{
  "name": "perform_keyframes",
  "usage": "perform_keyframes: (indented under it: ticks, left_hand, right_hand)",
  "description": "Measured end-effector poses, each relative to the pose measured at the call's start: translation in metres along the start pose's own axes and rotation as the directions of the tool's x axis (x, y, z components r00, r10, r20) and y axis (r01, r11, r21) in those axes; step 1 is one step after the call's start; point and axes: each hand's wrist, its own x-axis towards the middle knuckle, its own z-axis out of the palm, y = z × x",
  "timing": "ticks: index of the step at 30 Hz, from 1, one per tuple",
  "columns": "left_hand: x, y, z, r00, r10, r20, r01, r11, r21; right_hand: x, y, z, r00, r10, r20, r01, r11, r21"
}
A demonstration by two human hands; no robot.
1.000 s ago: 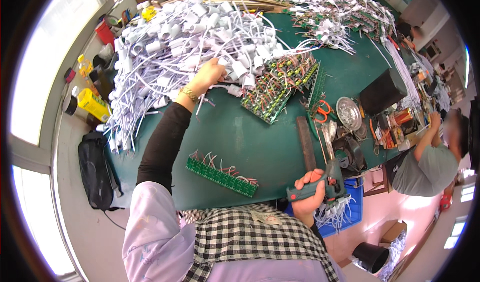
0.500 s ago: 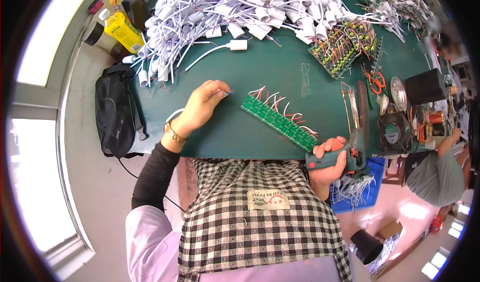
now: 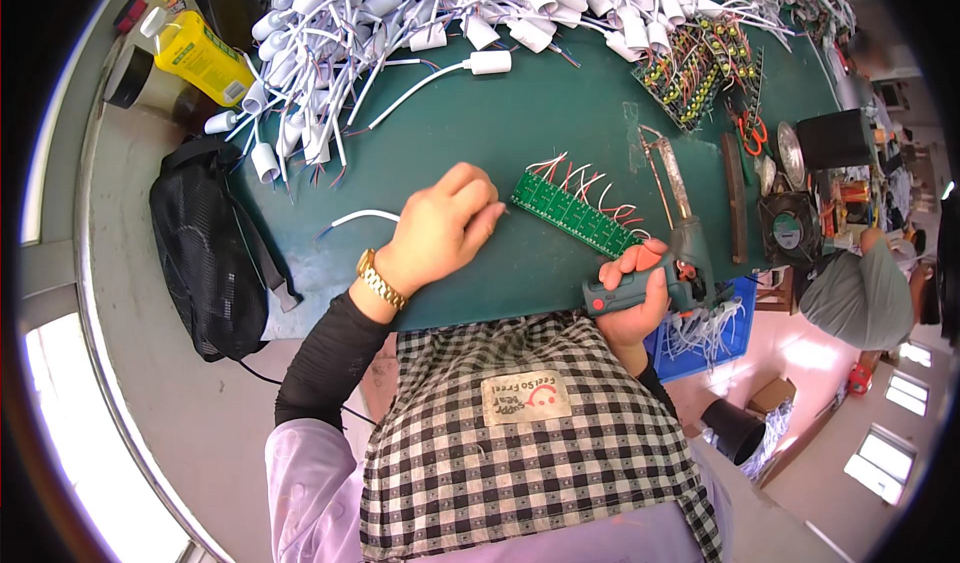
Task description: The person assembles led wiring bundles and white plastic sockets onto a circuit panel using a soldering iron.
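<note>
My left hand (image 3: 448, 221), with a gold watch at its wrist, is closed in a pinch over the table. A short white cable (image 3: 362, 215) comes out from behind it to the left, with thin bare-ended wires at its outer end; the end in my fingers is hidden. My right hand (image 3: 640, 298) grips the handle of a dark green soldering gun (image 3: 688, 253) with an orange-red trigger, its long metal tip pointing away from me. Between the hands lies a strip of green circuit boards (image 3: 574, 215), red and white wires rising along its far edge. Its near end almost meets my right hand.
A big heap of white cables with cylindrical ends (image 3: 400, 23) covers the table's far side. Populated circuit boards (image 3: 690, 78), orange-handled pliers (image 3: 752, 135), a dark bar (image 3: 733, 198) and a fan (image 3: 790, 225) stand right. A black bag (image 3: 205, 253) and yellow bottle (image 3: 205, 61) are left.
My left hand has moved right and slightly nearer, close to the board strip; the wire ends at its fingertips are now hidden. My right hand with the soldering gun has shifted slightly left and away.
</note>
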Motion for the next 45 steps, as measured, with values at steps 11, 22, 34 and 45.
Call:
perform_keyframes:
  ticks: [11, 22, 34, 45]
  left_hand:
    - [0.058, -0.014, 0.041, 0.981, 0.175, 0.077, -0.173, 0.984, -0.030]
    - [0.087, -0.022, 0.029, 0.996, -0.001, -0.085, 0.025, 0.960, 0.278]
    - [0.082, -0.004, 0.047, 0.974, -0.130, -0.184, 0.213, 0.800, 0.562]
    - [0.085, -0.001, 0.038, 0.835, -0.531, -0.143, 0.548, 0.827, 0.127]
  right_hand:
    - [0.026, -0.027, -0.026, 0.982, -0.173, -0.069, 0.168, 0.983, -0.077]
    - [0.065, -0.044, 0.000, 0.999, 0.038, 0.006, -0.038, 0.999, 0.012]
    - [0.106, -0.043, 0.005, 0.958, 0.224, 0.178, -0.238, 0.969, 0.065]
    - [0.111, -0.051, -0.007, 0.948, 0.254, 0.191, -0.262, 0.965, 0.021]
